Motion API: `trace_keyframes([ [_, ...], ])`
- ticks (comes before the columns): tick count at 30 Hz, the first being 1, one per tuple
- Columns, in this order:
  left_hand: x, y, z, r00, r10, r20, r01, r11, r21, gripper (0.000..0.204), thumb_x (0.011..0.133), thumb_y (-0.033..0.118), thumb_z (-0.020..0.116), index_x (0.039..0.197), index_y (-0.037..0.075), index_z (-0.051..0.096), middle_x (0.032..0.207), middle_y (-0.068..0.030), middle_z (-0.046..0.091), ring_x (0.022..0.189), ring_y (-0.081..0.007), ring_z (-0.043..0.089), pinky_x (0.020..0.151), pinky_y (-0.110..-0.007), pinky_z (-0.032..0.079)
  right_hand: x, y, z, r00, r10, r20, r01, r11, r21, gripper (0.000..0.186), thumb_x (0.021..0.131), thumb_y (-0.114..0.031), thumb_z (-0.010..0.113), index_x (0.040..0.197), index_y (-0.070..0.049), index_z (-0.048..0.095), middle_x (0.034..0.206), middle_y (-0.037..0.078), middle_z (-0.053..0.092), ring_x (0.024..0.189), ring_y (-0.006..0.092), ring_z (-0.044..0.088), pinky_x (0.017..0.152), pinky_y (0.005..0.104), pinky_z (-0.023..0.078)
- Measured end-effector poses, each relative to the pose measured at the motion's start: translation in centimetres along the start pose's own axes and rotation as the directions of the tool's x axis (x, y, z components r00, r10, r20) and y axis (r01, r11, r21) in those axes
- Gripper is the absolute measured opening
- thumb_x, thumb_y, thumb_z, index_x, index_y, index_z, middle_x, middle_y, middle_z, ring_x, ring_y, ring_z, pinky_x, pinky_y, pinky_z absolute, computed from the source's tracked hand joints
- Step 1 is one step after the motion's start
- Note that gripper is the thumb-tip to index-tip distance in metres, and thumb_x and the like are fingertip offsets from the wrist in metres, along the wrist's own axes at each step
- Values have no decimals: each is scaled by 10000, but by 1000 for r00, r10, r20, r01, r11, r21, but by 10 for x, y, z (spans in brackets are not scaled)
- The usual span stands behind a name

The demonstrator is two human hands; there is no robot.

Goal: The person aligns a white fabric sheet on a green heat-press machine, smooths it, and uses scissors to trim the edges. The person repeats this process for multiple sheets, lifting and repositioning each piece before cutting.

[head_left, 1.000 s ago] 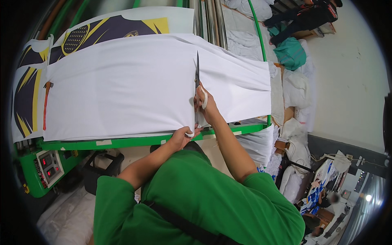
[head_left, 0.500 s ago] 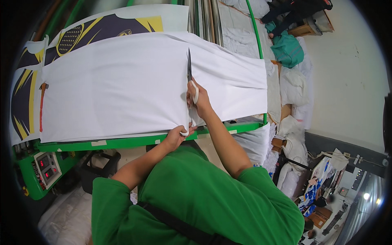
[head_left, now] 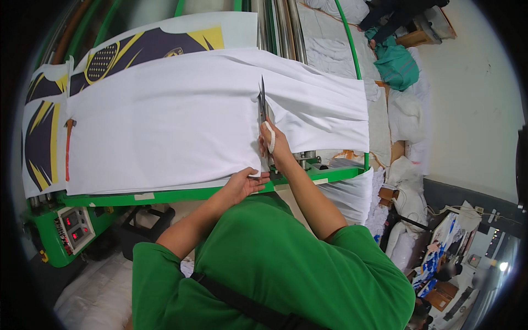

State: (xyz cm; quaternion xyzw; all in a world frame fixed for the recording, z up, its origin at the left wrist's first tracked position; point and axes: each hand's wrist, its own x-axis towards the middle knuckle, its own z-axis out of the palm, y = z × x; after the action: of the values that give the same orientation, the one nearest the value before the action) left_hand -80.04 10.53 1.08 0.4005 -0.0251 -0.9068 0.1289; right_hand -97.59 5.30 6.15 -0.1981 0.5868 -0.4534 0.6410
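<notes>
White fabric [head_left: 165, 121] lies spread over the green-framed machine in front of me. My right hand [head_left: 274, 144] is closed on the handles of a pair of scissors [head_left: 263, 102]. The blades point away from me and sit in a cut that runs inward from the fabric's near edge, and they look parted. At that edge my left hand [head_left: 245, 184] pinches the fabric's corner, on the left side of the cut. To the right, the other part of the fabric [head_left: 324, 118] lies wrinkled and drawn away.
Printed paper [head_left: 137, 52] in dark and yellow lies beyond the fabric. A hammer [head_left: 68, 148] with a red handle rests at its left end. Below are the control panel [head_left: 75, 228] and green rail [head_left: 165, 197]. White bundles and a teal sack [head_left: 397, 66] fill the right; a person's legs show behind.
The scissors have moved farther into the fabric, and the cut is longer and wider. The right-hand part has shifted away, uncovering metal parts at the rail. The whole view has shifted slightly.
</notes>
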Motion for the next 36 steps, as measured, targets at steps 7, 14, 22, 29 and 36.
trace_keyframes([
  [7, -44, 45, 3, 976, -217, 30, 150, 763, 629, 446, 1042, 405, 663, 1081, -36, 709, 1047, -98, 754, 951, -160, 727, 775, -312, 595, 3, -2, -5, 999, -44, 22, 44, 999, 26, 837, 1009, -383, 740, 1655, -49, 326, 794, -43, 523, 598, 61, 497, 507, 262, 426],
  [14, -23, 210, 40, 746, 609, 269, -344, 7, 939, 285, 948, 238, 745, 1128, 18, 733, 1075, -120, 747, 1014, -214, 689, 855, -349, 556, 12, 18, -14, 970, -232, 67, 236, 969, -71, 790, 1016, -307, 737, 1664, -95, 337, 847, -55, 516, 651, 53, 469, 579, 257, 431],
  [22, 110, 360, 84, 579, 467, 669, -82, -782, 617, 516, 873, 294, 756, 1322, 70, 637, 1281, -181, 657, 1209, -406, 600, 1057, -481, 470, -11, 16, -6, 997, -68, 45, 64, 995, 75, 759, 1030, -235, 719, 1668, -105, 328, 830, -53, 502, 653, 54, 477, 573, 244, 424],
  [29, 138, 389, 106, 767, 397, 504, -64, -735, 675, 621, 837, 473, 810, 1221, 25, 617, 1177, -188, 683, 1102, -377, 635, 992, -491, 499, -13, 18, -9, 999, -32, 22, 31, 999, 14, 800, 1016, -243, 742, 1680, -145, 307, 816, -58, 487, 649, 53, 461, 566, 242, 413],
  [36, 118, 383, 127, 852, 311, 421, -119, -668, 735, 561, 809, 440, 854, 1102, 7, 652, 1103, -193, 707, 1090, -377, 666, 930, -449, 534, -30, 16, -12, 1000, 4, 8, -4, 998, -70, 786, 1018, -266, 732, 1680, -163, 321, 826, -52, 494, 665, 63, 489, 596, 249, 452],
])
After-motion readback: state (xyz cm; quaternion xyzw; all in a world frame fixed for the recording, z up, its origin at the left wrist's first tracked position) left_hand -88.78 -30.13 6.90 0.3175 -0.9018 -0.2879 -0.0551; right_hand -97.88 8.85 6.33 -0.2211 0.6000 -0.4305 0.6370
